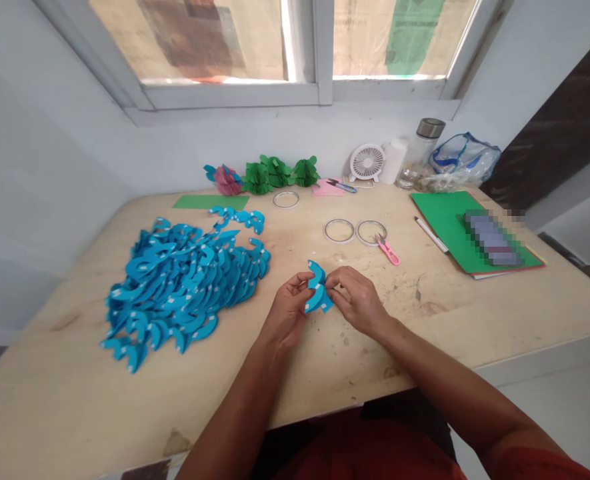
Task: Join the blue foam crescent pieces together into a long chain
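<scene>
A blue paper cutout with curved edges and small white squares is held up over the table's middle. My left hand pinches it from the left between thumb and fingers. At its right edge, the thumb and fingertips of my right hand are pinched together on the same cutout; anything smaller between them is hidden. To the left lies a big heap of similar blue paper cutouts, many bearing white squares.
Tape rolls lie beyond my hands, with pink thread snips beside them. Green paper ornaments, a small fan and a glass bottle stand by the wall. Rightward are a pen and green sheets under a blurred phone-like object.
</scene>
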The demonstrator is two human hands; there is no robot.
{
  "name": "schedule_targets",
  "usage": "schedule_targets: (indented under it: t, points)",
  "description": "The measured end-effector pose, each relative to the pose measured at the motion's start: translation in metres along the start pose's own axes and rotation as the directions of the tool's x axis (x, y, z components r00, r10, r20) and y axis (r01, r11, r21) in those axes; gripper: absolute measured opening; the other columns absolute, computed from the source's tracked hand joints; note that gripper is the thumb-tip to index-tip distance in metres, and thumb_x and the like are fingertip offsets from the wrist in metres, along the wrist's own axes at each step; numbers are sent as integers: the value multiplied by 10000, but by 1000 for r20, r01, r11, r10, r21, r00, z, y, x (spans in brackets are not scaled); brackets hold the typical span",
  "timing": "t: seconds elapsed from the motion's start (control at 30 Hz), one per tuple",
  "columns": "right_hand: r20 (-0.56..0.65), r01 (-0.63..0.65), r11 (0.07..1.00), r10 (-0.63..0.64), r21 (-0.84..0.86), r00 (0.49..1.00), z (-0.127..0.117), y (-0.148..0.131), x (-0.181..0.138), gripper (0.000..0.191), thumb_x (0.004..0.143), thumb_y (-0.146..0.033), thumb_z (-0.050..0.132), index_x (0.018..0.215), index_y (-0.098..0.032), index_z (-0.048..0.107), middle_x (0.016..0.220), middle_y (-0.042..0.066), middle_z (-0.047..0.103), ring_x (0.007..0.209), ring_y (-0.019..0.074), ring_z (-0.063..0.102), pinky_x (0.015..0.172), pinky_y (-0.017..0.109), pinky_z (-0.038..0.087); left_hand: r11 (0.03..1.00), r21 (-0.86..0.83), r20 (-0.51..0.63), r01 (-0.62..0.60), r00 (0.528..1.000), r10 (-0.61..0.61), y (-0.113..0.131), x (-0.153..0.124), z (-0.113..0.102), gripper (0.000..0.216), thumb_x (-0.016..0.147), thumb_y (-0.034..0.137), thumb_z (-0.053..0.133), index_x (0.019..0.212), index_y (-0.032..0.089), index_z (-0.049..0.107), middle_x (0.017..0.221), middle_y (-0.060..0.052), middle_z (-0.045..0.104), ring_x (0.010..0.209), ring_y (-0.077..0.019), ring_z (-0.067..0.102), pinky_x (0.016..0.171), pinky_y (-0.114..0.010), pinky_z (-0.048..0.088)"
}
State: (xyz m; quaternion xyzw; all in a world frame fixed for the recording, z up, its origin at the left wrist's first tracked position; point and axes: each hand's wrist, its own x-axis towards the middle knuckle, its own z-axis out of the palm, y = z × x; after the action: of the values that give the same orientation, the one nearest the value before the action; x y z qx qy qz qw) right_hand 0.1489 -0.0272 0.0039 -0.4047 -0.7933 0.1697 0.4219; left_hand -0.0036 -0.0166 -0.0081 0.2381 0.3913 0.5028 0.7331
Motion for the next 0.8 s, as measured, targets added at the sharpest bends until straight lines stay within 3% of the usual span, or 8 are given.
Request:
schedule_targets:
  t: [0.17, 0.53, 0.8]
  points:
    - [-1, 44, 999, -44, -22, 999, -1, -1, 1, 145, 870, -156, 456, 934, -209, 575, 862, 66, 629, 833, 194, 570, 741, 333, 460, 1000, 10, 3, -19, 1000, 19, 0, 0, 1, 353, 521, 102, 747, 851, 145, 630, 736, -5, 652, 569, -77, 560, 537, -174, 420]
    - [13, 48, 998, -48, -49, 999, 0, -1, 1, 113, 865, -135, 458, 872, -200, 549, 845, 64, 623, 819, 192, 566, 725, 329, 457, 994, 84, -25, -63, 998, 65, 2, -1, 2, 286, 514, 72, 708, 783, 148, 649, 696, -2, 643, 569, -79, 540, 516, -167, 397]
    - [38, 46, 997, -44, -68, 998, -2, 1, 0, 95, 868, -142, 455, 854, -191, 535, 814, 60, 607, 786, 186, 550, 703, 320, 444, 998, 62, 5, -8, 1000, 7, 1, -1, 2, 306, 511, 88, 728, 797, 150, 642, 703, 2, 631, 573, -89, 553, 532, -184, 428]
